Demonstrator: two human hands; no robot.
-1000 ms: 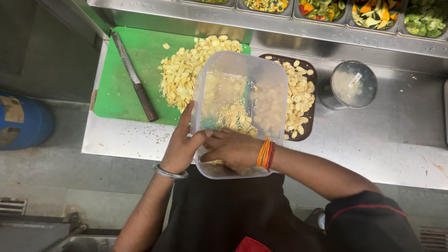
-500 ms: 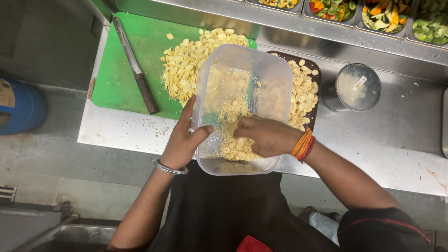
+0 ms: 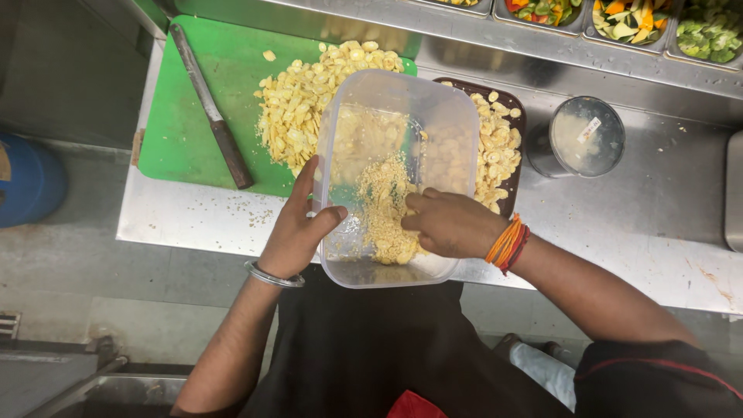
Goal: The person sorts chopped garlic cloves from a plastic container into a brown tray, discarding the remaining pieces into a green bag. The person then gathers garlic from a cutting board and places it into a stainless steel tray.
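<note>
My left hand (image 3: 298, 224) grips the left rim of a clear plastic container (image 3: 441, 101), tilted over the counter's front edge. Yellow crumbs and flat yellow pieces (image 3: 385, 203) lie inside it. My right hand (image 3: 449, 223) reaches into the container, fingers curled among the crumbs; orange threads circle its wrist. A silver bangle sits on my left wrist. Behind the container, a heap of sliced yellow pieces (image 3: 298, 101) covers a green cutting board (image 3: 193, 101), and more fill a dark tray (image 3: 499, 147).
A long knife (image 3: 213, 116) lies on the board's left side. A round lidded tub (image 3: 584, 138) stands right of the tray on the steel counter (image 3: 658, 224). Pans of cut vegetables (image 3: 631, 17) line the back. A blue drum (image 3: 27, 182) stands at the floor's left.
My right hand has moved from the container's near rim deeper inside, pushing crumbs. The view has shifted slightly, and the container sits a little farther right.
</note>
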